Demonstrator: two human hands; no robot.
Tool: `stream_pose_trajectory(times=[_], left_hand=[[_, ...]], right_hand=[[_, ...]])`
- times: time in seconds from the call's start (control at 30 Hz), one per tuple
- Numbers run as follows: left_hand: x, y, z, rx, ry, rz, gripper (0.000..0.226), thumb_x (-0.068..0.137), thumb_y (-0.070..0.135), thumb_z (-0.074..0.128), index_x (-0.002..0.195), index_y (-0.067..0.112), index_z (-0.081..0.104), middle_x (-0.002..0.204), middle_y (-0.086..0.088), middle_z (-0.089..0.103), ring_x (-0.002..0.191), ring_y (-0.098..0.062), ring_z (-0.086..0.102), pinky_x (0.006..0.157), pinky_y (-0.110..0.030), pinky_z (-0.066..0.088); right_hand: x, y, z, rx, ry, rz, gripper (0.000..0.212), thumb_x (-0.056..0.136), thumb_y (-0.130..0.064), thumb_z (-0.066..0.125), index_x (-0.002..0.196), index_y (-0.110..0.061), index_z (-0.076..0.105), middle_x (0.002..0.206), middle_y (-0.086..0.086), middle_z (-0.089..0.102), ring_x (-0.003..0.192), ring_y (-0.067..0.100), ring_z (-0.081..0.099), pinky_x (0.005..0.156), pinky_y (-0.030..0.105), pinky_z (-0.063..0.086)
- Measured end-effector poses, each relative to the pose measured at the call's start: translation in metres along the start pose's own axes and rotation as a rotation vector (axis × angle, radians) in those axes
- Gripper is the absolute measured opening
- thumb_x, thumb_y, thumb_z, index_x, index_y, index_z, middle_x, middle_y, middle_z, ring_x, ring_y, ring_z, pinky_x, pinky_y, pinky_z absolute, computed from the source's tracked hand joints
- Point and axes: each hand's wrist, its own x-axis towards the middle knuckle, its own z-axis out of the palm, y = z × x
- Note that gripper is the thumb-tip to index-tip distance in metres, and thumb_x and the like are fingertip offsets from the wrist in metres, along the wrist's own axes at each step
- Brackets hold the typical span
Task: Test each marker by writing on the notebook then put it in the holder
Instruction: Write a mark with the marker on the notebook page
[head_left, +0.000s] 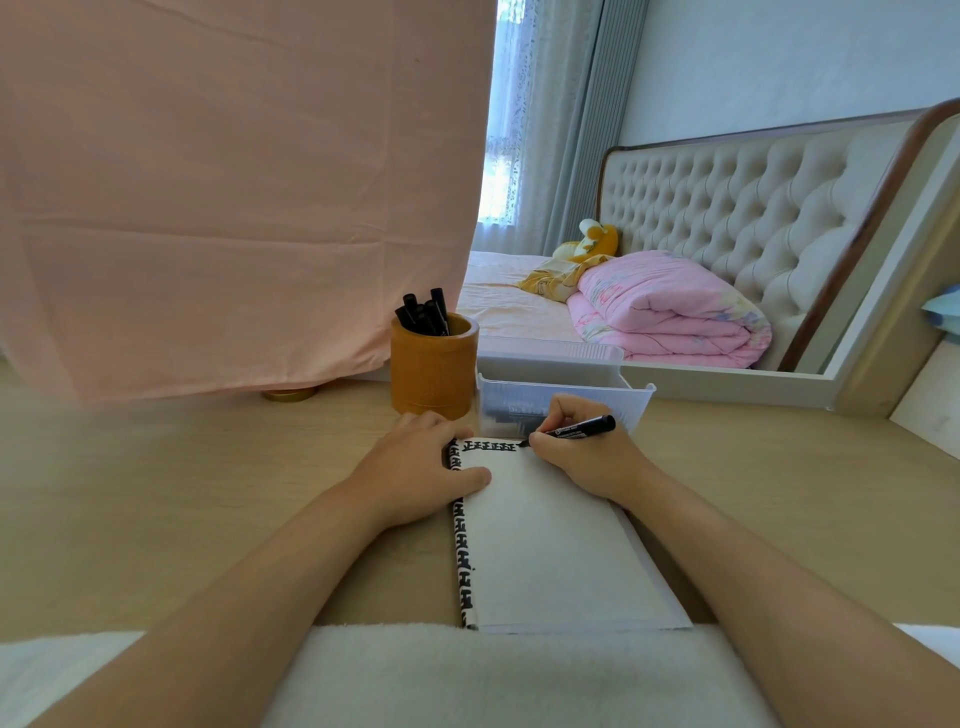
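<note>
The right grip (582, 457) is pinching a black marker (576, 428) between thumb and fingers, clenched round its barrel. The marker is lying tilted, with its tip touching the top right of the notebook (545, 545) page and its back end pointing right. A short row of black marks (488, 446) is running along the top of the page, ending just beside the tip.

The left grip (421, 462) is released and holding nothing. It is resting palm down on the notebook's top left corner, with the thumb lying on the white page and the fingers lying over the patterned black-and-white spine.

The notebook is lying open on the pale wooden desk (156, 493), directly in front of the person. Its near edge is meeting a white fluffy cloth (493, 675).

The holder (434, 364), an orange-brown cup, is standing upright just beyond the left grip. Several black markers (423, 312) are sticking out of it. A clear plastic bin (561, 395) is sitting just to its right, behind the right grip, with dark shapes showing through its wall.

A pink sheet (234, 182) is hanging behind the desk on the left. A bed with a folded pink quilt (665, 306) is showing on the right.
</note>
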Motion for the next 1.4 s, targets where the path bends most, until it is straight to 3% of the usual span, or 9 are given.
stream_pose_trajectory(times=[0.33,0.5,0.7,0.97,1.17,1.3,1.4], left_hand=[[0.0,0.0,0.0,-0.006,-0.005,0.002,0.059,0.084,0.061,0.058,0.138,0.041,0.045,0.137,0.011,0.044,0.127,-0.009,0.032,0.1,-0.032,0.035],[0.0,0.0,0.0,-0.002,0.001,-0.002,0.059,0.084,0.061,0.058,0.138,0.041,0.045,0.137,0.011,0.044,0.127,-0.009,0.032,0.1,-0.032,0.035],[-0.001,0.001,0.0,-0.006,0.008,0.003,0.057,0.085,0.06,0.059,0.137,0.04,0.046,0.135,0.011,0.045,0.126,-0.009,0.033,0.099,-0.031,0.034],[0.0,-0.001,0.0,-0.009,-0.002,0.001,0.059,0.084,0.062,0.058,0.138,0.041,0.045,0.136,0.011,0.045,0.127,-0.009,0.033,0.101,-0.032,0.035],[-0.001,-0.001,0.0,-0.007,-0.001,0.006,0.06,0.085,0.061,0.058,0.14,0.041,0.044,0.137,0.011,0.044,0.127,-0.009,0.032,0.102,-0.032,0.035],[-0.001,-0.001,-0.001,-0.026,0.001,0.014,0.056,0.091,0.059,0.052,0.142,0.038,0.044,0.136,0.011,0.047,0.126,-0.009,0.034,0.099,-0.03,0.033],[0.0,-0.003,-0.004,-0.18,0.052,0.005,0.041,0.1,0.047,0.042,0.136,0.031,0.053,0.136,0.007,0.053,0.125,-0.01,0.04,0.101,-0.031,0.034]], right_hand=[[0.0,0.0,0.0,-0.012,0.01,0.003,0.031,0.081,-0.007,0.069,0.06,-0.02,0.05,0.061,-0.003,0.057,0.055,0.004,0.047,0.052,0.014,0.038],[0.0,0.0,-0.001,0.034,0.003,0.017,0.03,0.082,-0.011,0.071,0.061,-0.023,0.053,0.067,0.001,0.063,0.059,0.008,0.051,0.055,0.02,0.042],[-0.001,-0.002,-0.002,0.022,-0.041,0.027,0.037,0.082,-0.01,0.071,0.056,-0.029,0.054,0.06,-0.007,0.059,0.056,0.006,0.049,0.054,0.021,0.04],[-0.001,-0.008,-0.001,-0.007,-0.025,0.04,0.032,0.079,-0.004,0.069,0.059,-0.018,0.047,0.056,-0.007,0.051,0.052,0.004,0.042,0.05,0.017,0.035],[-0.005,-0.008,-0.007,0.232,0.0,0.134,0.019,0.087,-0.004,0.062,0.073,-0.011,0.051,0.053,0.003,0.052,0.046,0.014,0.041,0.046,0.026,0.032],[-0.006,-0.02,-0.011,0.279,-0.091,0.049,0.011,0.09,0.0,0.064,0.084,-0.009,0.06,0.054,0.005,0.054,0.045,0.015,0.045,0.043,0.023,0.035],[-0.002,-0.03,-0.014,0.293,-0.149,0.004,0.017,0.093,0.0,0.062,0.099,-0.014,0.069,0.067,0.001,0.066,0.054,0.017,0.057,0.043,0.025,0.041]])
